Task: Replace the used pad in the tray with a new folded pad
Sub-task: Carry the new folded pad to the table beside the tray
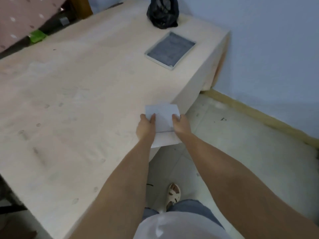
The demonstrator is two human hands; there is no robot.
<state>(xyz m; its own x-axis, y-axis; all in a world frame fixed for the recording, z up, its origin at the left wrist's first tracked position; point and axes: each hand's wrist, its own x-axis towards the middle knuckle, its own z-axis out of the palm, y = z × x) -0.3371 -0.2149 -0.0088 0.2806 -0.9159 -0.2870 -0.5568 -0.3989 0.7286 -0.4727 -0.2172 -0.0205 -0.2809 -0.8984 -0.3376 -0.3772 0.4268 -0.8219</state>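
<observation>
A white folded pad is held over the near right edge of the cream-covered table. My left hand grips its left side and my right hand grips its right side. A white tray lies far off near the table's right end, filled by a dark grey used pad. Both hands are well short of the tray.
A black plastic bag stands just behind the tray. A green object and dark items sit at the far left under a pink spotted cloth. Tiled floor and a blue wall lie to the right.
</observation>
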